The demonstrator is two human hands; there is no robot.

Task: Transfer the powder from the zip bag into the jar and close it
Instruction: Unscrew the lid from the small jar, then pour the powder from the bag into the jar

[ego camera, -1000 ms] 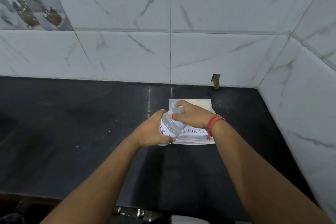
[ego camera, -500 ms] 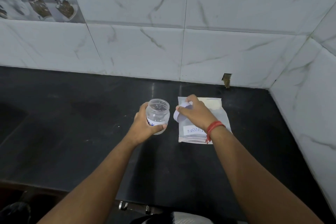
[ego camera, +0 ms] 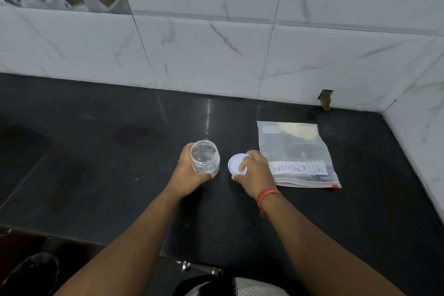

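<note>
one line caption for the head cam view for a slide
Left hand grips the open jar; right hand holds its white lid beside the zip bag.

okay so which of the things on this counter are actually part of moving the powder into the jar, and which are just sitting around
Part of the job:
jar, open, gripped by left hand
white lid, held by right hand
zip bag labelled milk powder

Just there:
black counter
tiled wall
red wrist thread

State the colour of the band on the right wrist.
Red band, clearest in the head view.
</note>
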